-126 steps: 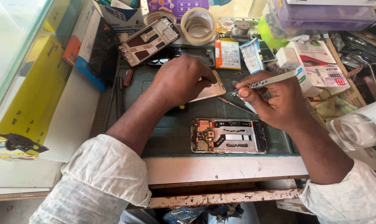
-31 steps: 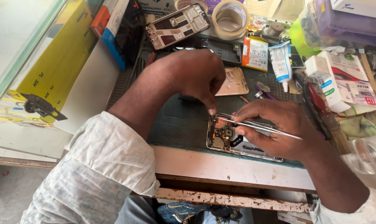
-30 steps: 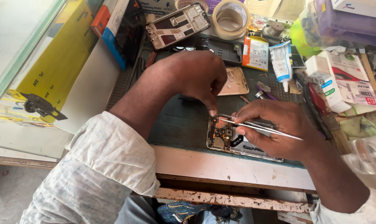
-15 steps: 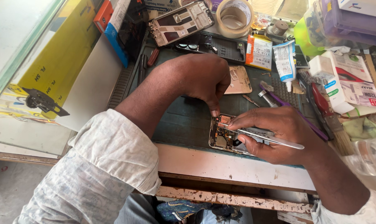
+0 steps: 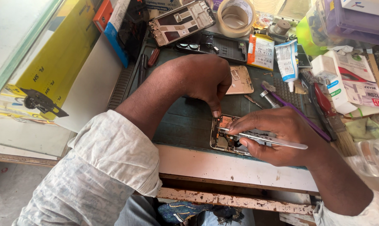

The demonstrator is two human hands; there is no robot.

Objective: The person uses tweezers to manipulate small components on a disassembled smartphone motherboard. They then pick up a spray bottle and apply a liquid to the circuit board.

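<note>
Steadily, the left hand (image 5: 202, 79) pins the opened phone (image 5: 225, 134) near the worktop's front edge; the right hand (image 5: 281, 136), gripping tweezers (image 5: 264, 139), should probe gently.

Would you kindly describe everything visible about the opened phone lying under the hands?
The opened phone lies flat near the front edge of the dark green mat, back cover off, showing copper-coloured and metallic inner parts. The left hand presses a fingertip on its upper edge; the right hand covers its right half and points metal tweezers into it.

Opened phone (image 5: 223, 136) flat, tweezers (image 5: 267, 140) across it
</note>
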